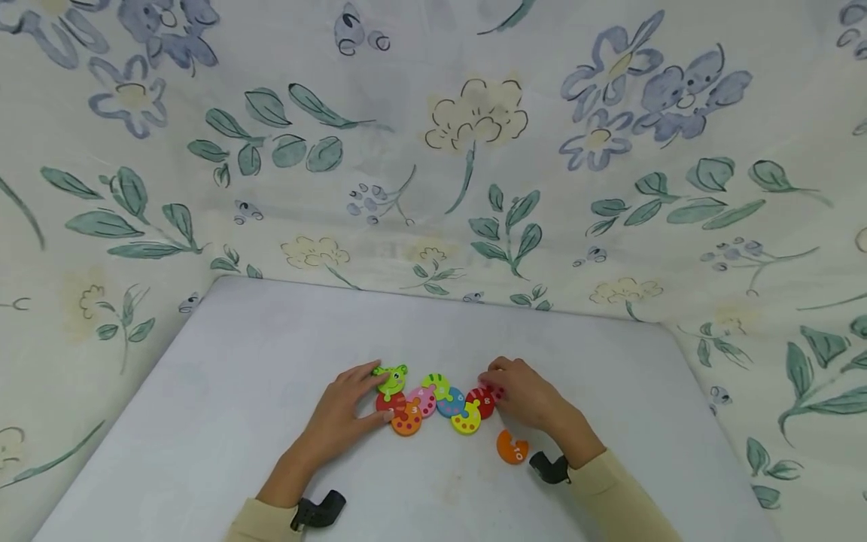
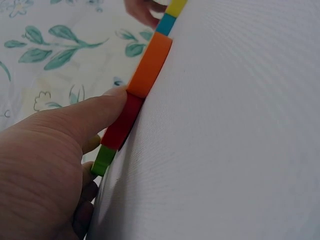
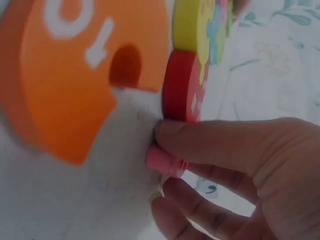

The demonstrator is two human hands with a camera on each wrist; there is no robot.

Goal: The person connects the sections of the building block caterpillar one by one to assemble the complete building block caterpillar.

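Two hands work a caterpillar puzzle [image 1: 433, 403] near the table's [image 1: 237, 391] front edge. My left hand [image 1: 342, 414] rests straight fingers against the chain's green head end; my right hand [image 1: 531, 399] pinches a pink piece [image 3: 167, 162] beside the red piece [image 3: 180, 85]. A loose orange piece [image 1: 512, 446] lies just in front.

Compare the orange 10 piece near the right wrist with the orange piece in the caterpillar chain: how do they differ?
The orange 10 piece lies alone on the table, joined to nothing; the orange chain piece is interlocked with its neighbours. No hand touches the 10 piece, while the left hand rests against the chain beside its orange piece. Both are round, orange, numbered puzzle discs lying flat.
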